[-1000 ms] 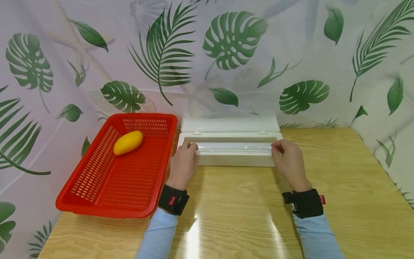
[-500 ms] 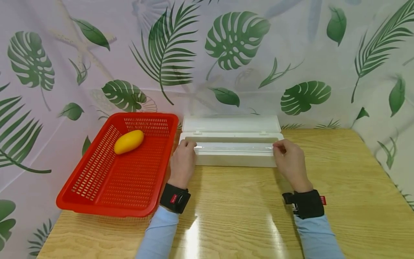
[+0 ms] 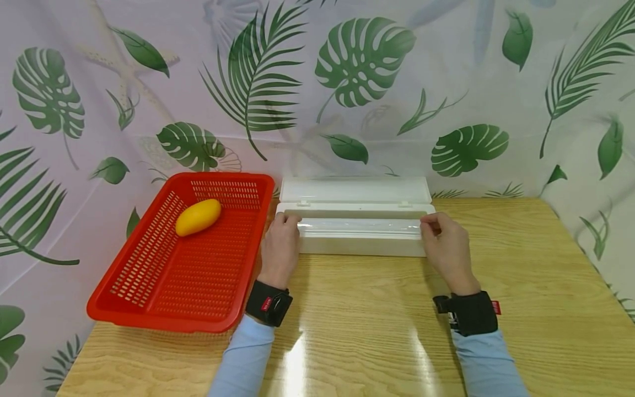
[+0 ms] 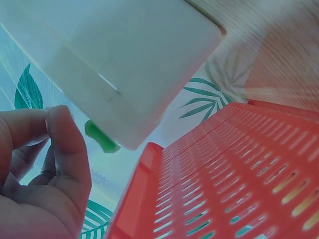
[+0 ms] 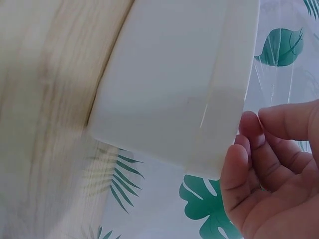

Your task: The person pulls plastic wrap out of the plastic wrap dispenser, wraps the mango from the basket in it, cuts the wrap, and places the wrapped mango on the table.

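Note:
In the head view, a long white cling film dispenser box (image 3: 362,246) lies on the table with its lid (image 3: 355,190) tipped back. Clear, shiny cling film (image 3: 359,225) spans the box opening between the hands. My left hand (image 3: 280,248) is at the box's left end, thumb and forefinger pinching the film's edge. At the right end, my right hand (image 3: 448,248) pinches the opposite side between thumb and forefinger. Fine creases in the film (image 5: 273,87) run from those fingertips in the right wrist view. The left wrist view shows the left fingertips beside the box wall (image 4: 129,74).
A red perforated plastic basket (image 3: 198,324) stands left of the box, close to the left hand. Inside it lies a yellow mango-shaped fruit (image 3: 198,217). Behind the wooden table (image 3: 367,331) hangs a leaf-patterned cloth (image 3: 288,82), near the lid.
The left fingers have shifted slightly outward to the left along the box. My right hand keeps its pinch with barely any movement. Box, basket and fruit stay put; the head view shifts slightly.

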`<state>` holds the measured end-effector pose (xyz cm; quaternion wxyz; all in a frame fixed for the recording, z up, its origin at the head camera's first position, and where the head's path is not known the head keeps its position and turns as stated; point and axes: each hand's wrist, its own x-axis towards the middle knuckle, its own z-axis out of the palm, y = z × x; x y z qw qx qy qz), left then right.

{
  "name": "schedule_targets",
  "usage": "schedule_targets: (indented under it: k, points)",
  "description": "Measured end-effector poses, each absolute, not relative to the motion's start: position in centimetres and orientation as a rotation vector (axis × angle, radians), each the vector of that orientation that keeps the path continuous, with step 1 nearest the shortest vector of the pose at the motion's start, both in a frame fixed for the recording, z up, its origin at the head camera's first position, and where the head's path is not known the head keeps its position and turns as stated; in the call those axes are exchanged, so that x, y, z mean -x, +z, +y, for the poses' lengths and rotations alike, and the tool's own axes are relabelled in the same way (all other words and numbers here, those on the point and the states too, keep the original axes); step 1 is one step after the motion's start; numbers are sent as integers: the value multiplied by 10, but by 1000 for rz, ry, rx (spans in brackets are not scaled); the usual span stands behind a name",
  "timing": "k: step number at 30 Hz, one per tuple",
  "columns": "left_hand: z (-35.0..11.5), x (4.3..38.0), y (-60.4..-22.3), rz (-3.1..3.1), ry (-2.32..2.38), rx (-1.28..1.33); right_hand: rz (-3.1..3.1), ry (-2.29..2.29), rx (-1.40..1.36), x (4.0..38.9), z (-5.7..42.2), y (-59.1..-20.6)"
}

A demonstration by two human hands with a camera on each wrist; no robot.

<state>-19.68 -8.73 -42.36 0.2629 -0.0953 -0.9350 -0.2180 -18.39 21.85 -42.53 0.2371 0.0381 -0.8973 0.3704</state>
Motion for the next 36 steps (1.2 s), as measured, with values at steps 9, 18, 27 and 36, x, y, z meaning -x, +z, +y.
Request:
schedule_targets:
  k: [9, 18, 27, 36]
  points:
    - [-86, 195, -420, -2501, -604, 277, -2402, 1036, -97, 182, 217, -423]
    - [-86, 194, -417, -2474, -608, 281, -2360, 1075, -87, 180, 217, -419]
    - [-87, 193, -414, -2469, -612, 281, -2337, 1078, -73, 180, 217, -415]
    - [-87, 192, -409, -2468, -614, 272, -2356, 1051, -69, 183, 215, -407]
